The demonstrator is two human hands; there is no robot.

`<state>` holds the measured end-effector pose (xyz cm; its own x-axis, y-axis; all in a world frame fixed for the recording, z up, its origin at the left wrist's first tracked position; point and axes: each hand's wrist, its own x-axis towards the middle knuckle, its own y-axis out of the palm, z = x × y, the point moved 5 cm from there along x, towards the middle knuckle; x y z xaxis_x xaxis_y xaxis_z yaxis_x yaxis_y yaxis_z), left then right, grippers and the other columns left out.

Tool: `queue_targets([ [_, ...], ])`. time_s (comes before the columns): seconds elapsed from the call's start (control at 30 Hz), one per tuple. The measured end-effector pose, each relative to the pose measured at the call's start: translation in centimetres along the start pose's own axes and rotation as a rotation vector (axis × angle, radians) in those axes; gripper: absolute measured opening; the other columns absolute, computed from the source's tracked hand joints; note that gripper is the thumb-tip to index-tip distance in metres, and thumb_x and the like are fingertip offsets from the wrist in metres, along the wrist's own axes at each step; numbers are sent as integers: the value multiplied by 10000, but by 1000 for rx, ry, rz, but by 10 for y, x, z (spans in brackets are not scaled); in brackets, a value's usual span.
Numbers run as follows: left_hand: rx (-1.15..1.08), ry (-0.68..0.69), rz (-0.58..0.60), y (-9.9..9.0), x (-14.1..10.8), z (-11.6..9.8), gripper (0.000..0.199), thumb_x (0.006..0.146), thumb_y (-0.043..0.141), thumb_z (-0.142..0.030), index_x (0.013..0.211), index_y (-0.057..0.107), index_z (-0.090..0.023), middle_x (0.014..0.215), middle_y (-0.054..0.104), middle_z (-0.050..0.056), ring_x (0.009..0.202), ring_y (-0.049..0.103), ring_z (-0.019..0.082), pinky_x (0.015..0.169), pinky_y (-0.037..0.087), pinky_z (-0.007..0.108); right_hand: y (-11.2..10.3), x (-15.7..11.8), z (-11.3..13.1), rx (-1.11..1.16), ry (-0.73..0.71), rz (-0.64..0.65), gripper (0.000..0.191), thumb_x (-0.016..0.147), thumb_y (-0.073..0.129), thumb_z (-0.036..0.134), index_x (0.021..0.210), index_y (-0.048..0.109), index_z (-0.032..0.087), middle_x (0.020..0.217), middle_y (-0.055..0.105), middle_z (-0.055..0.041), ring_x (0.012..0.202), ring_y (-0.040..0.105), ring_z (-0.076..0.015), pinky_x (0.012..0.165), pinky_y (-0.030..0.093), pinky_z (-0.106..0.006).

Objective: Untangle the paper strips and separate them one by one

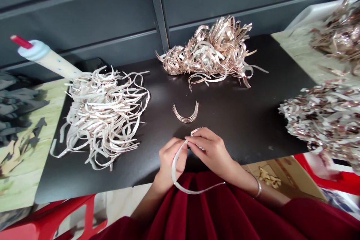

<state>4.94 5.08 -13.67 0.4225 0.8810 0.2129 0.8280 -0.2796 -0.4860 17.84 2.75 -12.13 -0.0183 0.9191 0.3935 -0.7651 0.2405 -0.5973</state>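
Note:
Close together at the front edge of the black table (239, 120), both my hands pinch one thin curved strip (173, 168), pale on the side that shows. My left hand (172, 159) grips it between thumb and fingers. My right hand (210, 150) closes on the strip's upper end, its fingertips nearly touching the left ones. From there the strip's long tail bends down and right over the red cloth. Just beyond the hands lies a small curved bundle of rose-gold strips (187, 120). The exact contact between the fingertips is partly hidden.
Loose pale strips (107, 116) heap at the left, beside a tilted white cylinder (53, 58) with a red tip. A shiny rose-gold pile (210, 52) lies at the back. More strips (326, 116) mound at the right. A red stool (47, 223) stands below left.

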Motion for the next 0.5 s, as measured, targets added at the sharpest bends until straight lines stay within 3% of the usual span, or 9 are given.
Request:
queue_targets([
  [0.2, 41, 58, -16, 2, 1, -6, 237, 893, 430, -161, 853, 664, -154, 796, 644, 56, 703, 590, 139, 657, 490, 255, -1, 0, -2, -8, -1, 31, 235, 905, 475, 190, 924, 709, 193, 810, 658, -67, 758, 623, -173, 698, 539, -297],
  [0.5, 84, 99, -1, 3, -2, -8, 258, 907, 408, -157, 876, 664, -155, 774, 624, 47, 677, 579, 126, 642, 485, 247, 2, 5, 1, -49, -37, 49, 261, 843, 481, 89, 721, 686, 193, 761, 643, -65, 724, 606, -174, 669, 510, -290],
])
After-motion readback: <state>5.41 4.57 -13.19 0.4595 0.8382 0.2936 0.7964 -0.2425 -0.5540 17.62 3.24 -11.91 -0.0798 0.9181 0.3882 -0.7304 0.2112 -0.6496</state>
